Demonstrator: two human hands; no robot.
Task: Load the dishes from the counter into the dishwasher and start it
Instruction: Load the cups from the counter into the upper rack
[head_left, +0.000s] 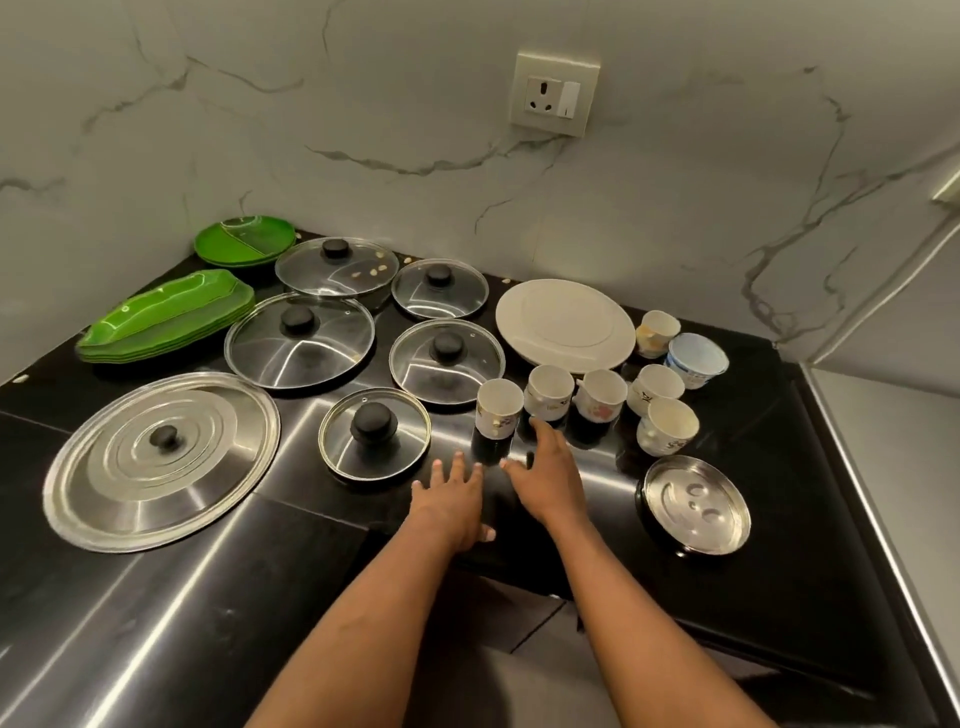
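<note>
Several white printed cups stand on the black counter (208, 587); the nearest cup (498, 406) is just beyond my fingertips. My left hand (453, 501) and my right hand (545, 475) reach out over the counter, fingers spread, holding nothing. A second cup (548, 391) stands just past my right fingers. Behind the cups lies a white plate (565, 321). Several glass lids with black knobs, such as the closest lid (374, 433), lie to the left. A large steel lid (161, 460) is at the front left, and a small steel plate (697, 504) sits at the right.
Green plates are stacked at the back left: leaf-shaped ones (166, 317) and round divided ones (244, 240). A wall socket (555, 93) is on the marble wall. The counter's right edge (852, 499) has a steel trim. No dishwasher shows.
</note>
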